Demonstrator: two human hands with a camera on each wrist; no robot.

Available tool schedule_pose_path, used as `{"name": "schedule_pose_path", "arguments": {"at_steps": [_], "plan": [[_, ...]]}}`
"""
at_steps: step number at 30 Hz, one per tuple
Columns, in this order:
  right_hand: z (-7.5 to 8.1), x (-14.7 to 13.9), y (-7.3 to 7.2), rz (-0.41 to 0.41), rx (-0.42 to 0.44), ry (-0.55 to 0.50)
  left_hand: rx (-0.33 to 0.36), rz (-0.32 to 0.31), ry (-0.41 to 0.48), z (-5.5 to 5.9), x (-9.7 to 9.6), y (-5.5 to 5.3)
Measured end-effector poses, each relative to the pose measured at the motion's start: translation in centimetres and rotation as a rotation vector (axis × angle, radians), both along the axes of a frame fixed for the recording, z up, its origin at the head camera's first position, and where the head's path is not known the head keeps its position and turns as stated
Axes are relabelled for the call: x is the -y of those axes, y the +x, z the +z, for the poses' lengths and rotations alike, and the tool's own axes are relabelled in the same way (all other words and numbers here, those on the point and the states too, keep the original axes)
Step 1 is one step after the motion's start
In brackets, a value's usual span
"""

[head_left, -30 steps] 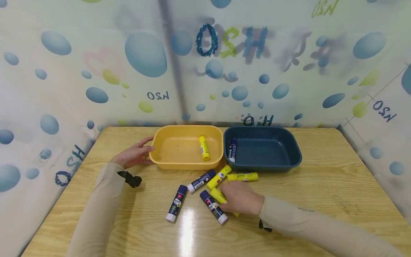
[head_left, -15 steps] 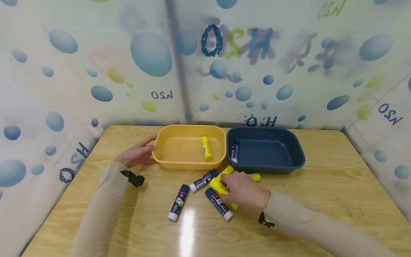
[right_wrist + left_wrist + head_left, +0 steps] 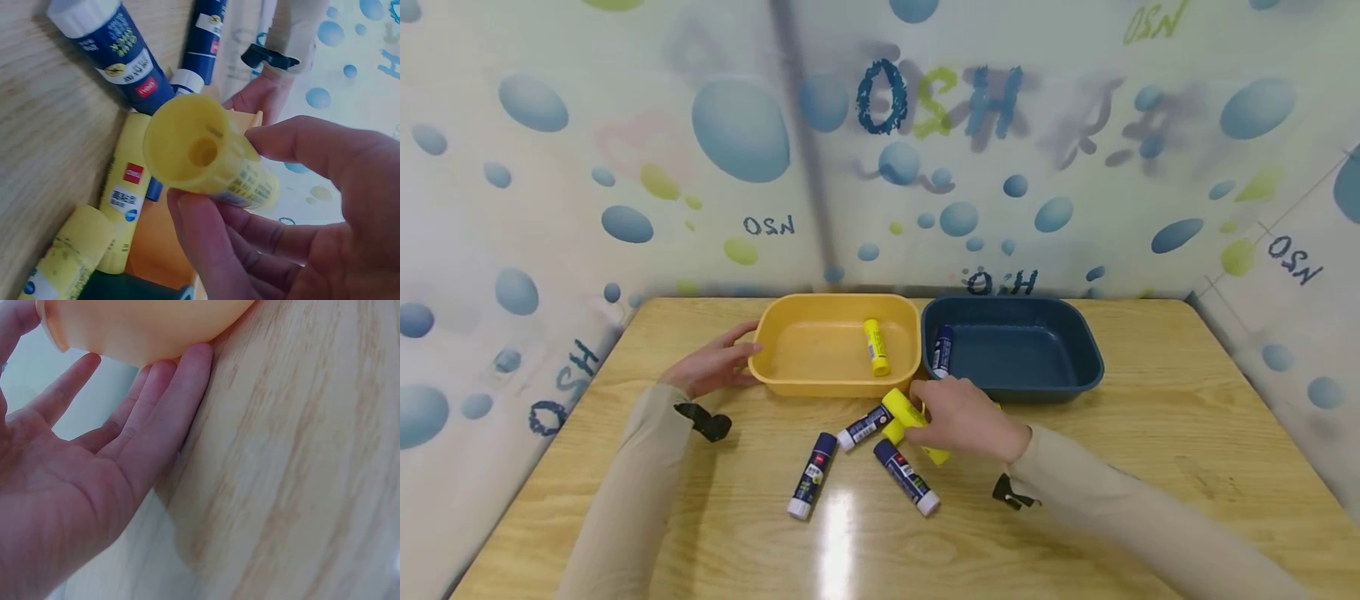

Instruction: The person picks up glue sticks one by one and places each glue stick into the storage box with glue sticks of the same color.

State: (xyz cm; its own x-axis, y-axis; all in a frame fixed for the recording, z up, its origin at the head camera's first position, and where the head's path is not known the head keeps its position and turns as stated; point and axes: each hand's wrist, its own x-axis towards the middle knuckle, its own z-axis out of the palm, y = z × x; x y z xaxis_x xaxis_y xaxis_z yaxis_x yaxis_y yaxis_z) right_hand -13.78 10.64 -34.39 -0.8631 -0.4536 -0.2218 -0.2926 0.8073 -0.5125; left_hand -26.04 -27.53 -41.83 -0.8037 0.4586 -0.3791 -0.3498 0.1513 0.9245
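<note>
My right hand holds a yellow glue stick between thumb and fingers, tilted over the table in front of the bins. Its hollow round end faces the right wrist camera. Just beneath lies another yellow glue stick, partly covered in the head view; one more yellow glue stick is mostly behind the hand there. My left hand rests against the left end of the yellow bin, thumb at the rim and fairly straight fingers along its outer wall. That bin contains a yellow glue stick.
Right beside the yellow bin stands a dark blue bin with a navy glue stick inside. Three navy glue sticks lie on the wooden table: one near the yellow bin, one nearer me, one farther left. A patterned wall covering rises behind.
My right hand has lifted the yellow glue stick from beside the navy one and moved it slightly toward the bins. The left hand stays at the yellow bin.
</note>
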Motion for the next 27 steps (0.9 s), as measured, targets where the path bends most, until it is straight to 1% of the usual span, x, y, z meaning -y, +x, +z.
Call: {"name": "schedule_pose_path", "arguments": {"at_steps": [10, 15, 22, 27], "plan": [[1.1, 0.1, -1.4, -0.055, 0.016, -0.008, -0.026, 0.010, 0.016, -0.3, 0.1, 0.1], [1.7, -0.4, -2.4, -0.055, -0.021, 0.002, -0.023, 0.006, 0.020, -0.4, 0.0, 0.1], [3.1, -0.9, -3.9, -0.066, -0.058, 0.006, -0.014, 0.008, 0.024, -0.4, 0.0, 0.1], [3.5, -0.8, -5.0, -0.082, -0.044, 0.000, -0.015, 0.009, 0.022, -0.4, 0.1, 0.1]]}}
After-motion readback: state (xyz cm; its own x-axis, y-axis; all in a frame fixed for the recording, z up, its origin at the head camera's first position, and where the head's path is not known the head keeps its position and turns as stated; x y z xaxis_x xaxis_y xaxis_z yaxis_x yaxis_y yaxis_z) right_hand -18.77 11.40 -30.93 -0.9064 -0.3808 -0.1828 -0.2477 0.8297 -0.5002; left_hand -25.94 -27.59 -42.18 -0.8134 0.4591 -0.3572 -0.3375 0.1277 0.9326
